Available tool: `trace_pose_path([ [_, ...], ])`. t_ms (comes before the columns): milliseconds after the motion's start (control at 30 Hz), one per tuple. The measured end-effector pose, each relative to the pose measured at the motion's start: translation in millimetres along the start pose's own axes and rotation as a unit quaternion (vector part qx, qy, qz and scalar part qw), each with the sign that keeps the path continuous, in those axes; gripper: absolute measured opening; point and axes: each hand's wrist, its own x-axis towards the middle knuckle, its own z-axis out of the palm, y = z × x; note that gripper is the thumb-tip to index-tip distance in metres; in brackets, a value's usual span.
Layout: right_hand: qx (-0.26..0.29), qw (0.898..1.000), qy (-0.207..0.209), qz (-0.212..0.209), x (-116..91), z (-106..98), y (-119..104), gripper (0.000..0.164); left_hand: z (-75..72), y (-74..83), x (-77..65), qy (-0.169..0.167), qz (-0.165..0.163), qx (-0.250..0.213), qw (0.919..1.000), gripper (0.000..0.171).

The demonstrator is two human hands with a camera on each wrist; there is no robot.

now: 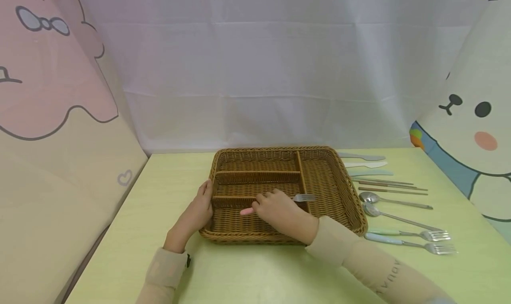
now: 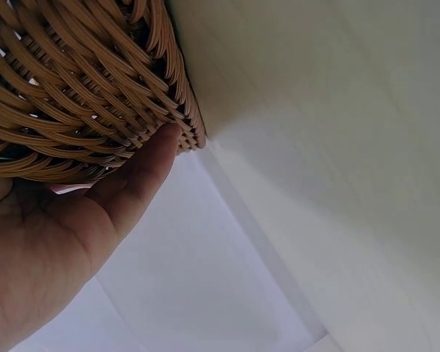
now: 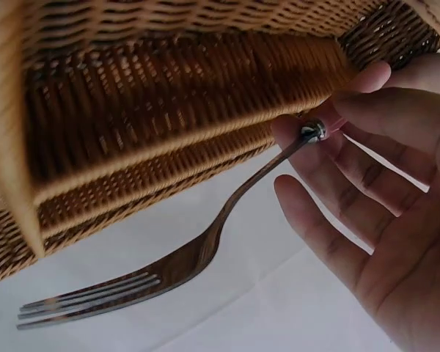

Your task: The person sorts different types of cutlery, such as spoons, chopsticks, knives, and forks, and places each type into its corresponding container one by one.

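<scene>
A brown wicker cutlery basket with several compartments stands on the table. At its left side, my left hand holds the rim and wall. In the left wrist view, a finger lies along the woven outside wall. My right hand is over the basket's front compartment and pinches a fork by its pink handle. The fork's metal tines point right, above the divider. In the right wrist view, thumb and fingers hold the handle, and the fork's head hangs free of the wicker.
Right of the basket lie several knives, wooden-handled chopsticks, two spoons and two forks with green and blue handles. A white curtain hangs behind the pale yellow-green table. Cartoon-printed panels flank it.
</scene>
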Motion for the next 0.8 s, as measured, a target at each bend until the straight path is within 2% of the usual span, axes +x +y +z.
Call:
trace_pose_path([
  [267,-0.005,1.000,-0.002,-0.019,10,3,-11,0.017,-0.1,0.3,0.2,0.000,-0.008,0.002,1.0000,0.057],
  [533,0.021,0.999,-0.020,-0.034,15,7,-16,0.022,-0.2,-0.5,-0.7,0.013,-0.002,0.010,0.9999,0.055],
  [800,0.056,0.997,-0.029,-0.052,18,13,-17,0.019,0.8,-2.1,-0.6,0.003,-0.004,0.005,1.0000,0.054],
])
